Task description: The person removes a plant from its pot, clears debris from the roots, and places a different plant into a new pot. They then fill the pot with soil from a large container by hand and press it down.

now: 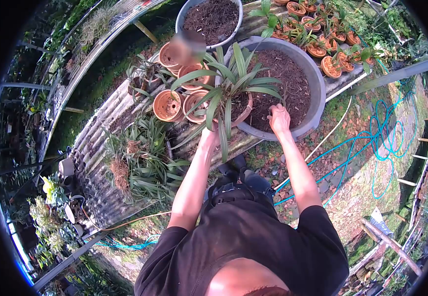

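The corrugated bench [95, 129] runs beneath the big grey tub [318, 93], whose near side lies close to the bench's edge; a hard lean there might shift or tip it. The long-leaved plant [226, 84] stands in a clay pot [246, 112] overlapping the tub's left rim, so uneven support and its spreading top could make it tilt, bending leaves or spilling mix. The clay pots [167, 105] left of the tub are crowded under those leaves and could be knocked and chipped. The left hand [211, 134] is at the plant's base, just left of the tub, its fingers too hidden to tell. The right hand [279, 120], inside the tub's near rim, has fingers bunched over the soil [285, 81]; whether they pinch any is unclear, and loose crumbs could drop.
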`<state>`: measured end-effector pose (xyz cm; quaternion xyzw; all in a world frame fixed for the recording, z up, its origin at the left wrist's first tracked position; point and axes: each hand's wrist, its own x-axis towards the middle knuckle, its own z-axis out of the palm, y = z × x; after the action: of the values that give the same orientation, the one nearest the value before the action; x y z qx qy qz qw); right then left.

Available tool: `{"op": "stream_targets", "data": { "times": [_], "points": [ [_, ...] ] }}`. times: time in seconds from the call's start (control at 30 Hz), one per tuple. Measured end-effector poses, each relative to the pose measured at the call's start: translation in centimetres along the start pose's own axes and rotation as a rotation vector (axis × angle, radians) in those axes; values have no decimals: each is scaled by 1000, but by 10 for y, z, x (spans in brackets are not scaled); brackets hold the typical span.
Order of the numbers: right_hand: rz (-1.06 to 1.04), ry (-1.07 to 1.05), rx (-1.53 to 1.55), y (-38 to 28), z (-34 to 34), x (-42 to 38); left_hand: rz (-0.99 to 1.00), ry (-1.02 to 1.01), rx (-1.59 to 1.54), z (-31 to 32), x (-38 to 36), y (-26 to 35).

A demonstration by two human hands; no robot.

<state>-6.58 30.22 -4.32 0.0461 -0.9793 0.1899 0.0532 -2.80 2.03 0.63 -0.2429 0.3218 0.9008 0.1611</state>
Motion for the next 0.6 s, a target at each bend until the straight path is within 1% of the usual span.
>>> {"op": "stream_targets", "data": {
  "times": [0.03,0.1,0.13,0.17,0.23,0.33,0.43,0.53,0.6],
  "points": [
    [66,-130,129,-4,6,1,-2,2,-2,-1,1,-1],
    [43,-394,275,-11,15,4,1,3,-3,-2,1,-1],
    [-10,-366,235,-17,21,2,1,4,-6,-3,1,-1],
    [56,-372,235,-22,26,-1,4,4,-10,-4,1,0],
    [-52,-297,235,-33,31,1,7,8,-17,-6,1,0],
    [67,-391,143,-44,41,7,17,15,-22,-12,3,1],
    [118,-355,125,-36,58,6,34,26,-28,-20,6,4],
    [136,-276,133,-25,69,6,49,34,-39,-26,7,5],
    [131,-198,10,-26,63,6,57,40,-43,-28,8,7]
  ]
}}
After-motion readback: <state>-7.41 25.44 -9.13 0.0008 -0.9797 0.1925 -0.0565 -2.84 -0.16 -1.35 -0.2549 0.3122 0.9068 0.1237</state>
